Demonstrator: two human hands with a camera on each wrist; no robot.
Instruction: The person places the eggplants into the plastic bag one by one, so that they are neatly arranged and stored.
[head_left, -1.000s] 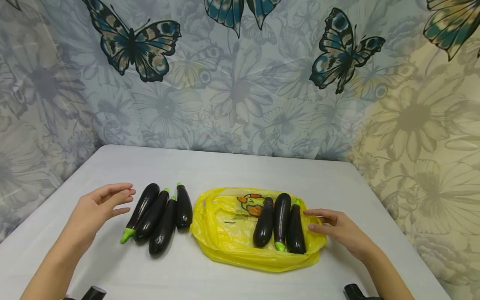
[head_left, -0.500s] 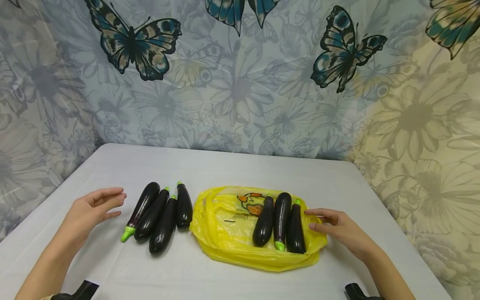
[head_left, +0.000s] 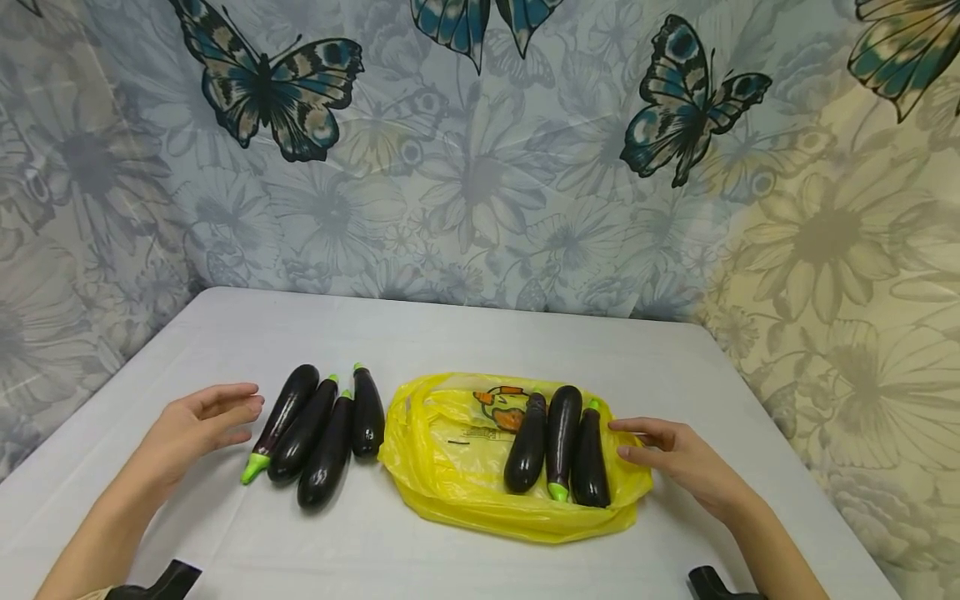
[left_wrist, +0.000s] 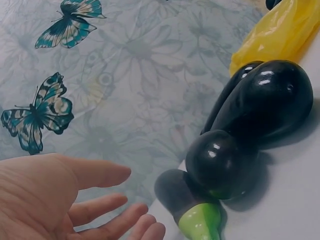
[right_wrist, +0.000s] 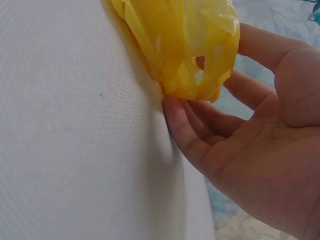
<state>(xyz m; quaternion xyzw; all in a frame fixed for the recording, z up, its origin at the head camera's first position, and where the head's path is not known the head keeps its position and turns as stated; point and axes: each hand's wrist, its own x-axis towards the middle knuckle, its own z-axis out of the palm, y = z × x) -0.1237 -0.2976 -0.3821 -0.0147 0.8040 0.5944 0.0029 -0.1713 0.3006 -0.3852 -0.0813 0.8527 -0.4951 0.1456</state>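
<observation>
Several glossy dark eggplants (head_left: 327,454) with green stem ends lie in a loose row on the left. My left hand (head_left: 198,429) hovers just left of them, fingers loosely extended and nothing held. In the left wrist view, a gap shows between its fingers and the nearest eggplant's green stem (left_wrist: 202,222). A yellow plastic bag (head_left: 450,479) lies spread in the middle, with three more eggplants (head_left: 564,433) on its right part. At the bag's right edge is my right hand (head_left: 686,458), its relaxed fingertips touching the plastic; the right wrist view shows them around the crumpled edge (right_wrist: 195,75).
Everything lies on a white-covered table (head_left: 337,558). Behind it hangs a floral cloth backdrop (head_left: 480,208) printed with butterflies. Black wrist straps (head_left: 161,582) show at the bottom of the head view.
My left hand has drawn slightly back and down from the left eggplants, then shifted a little right again. The right hand, bag and eggplants have stayed in place.
</observation>
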